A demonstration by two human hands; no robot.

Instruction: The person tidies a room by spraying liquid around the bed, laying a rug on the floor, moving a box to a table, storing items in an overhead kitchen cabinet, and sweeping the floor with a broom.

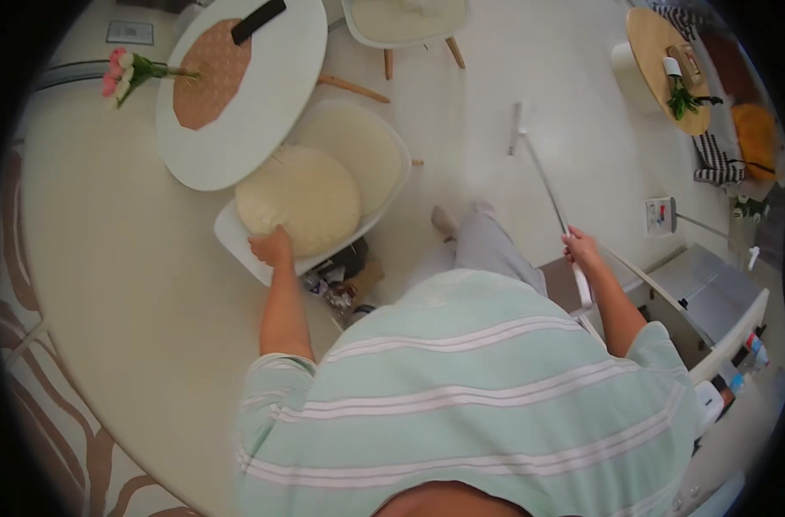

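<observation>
My left hand [273, 246] is closed at the near left edge of a round cream cushion [299, 196]; the exact grip is partly hidden. The cushion rests on a white chair [371, 142] beside the round table. In my right hand [582, 247] is a long-handled floor cleaner [547, 185], with a thin silver pole and a white handle end. My fingers wrap the upper part of its pole. Its narrow bar-shaped head [516, 129] is on the pale floor, ahead of my feet.
The white round table [289, 103] carries a brown mat, a black object and flowers [129, 76]. Another chair [407, 21] stands beyond. At right are a small wooden table [647, 52], a dustpan-like object [660, 216] and an open grey-lidded box [707, 280]. Clutter [340, 289] lies under the near chair.
</observation>
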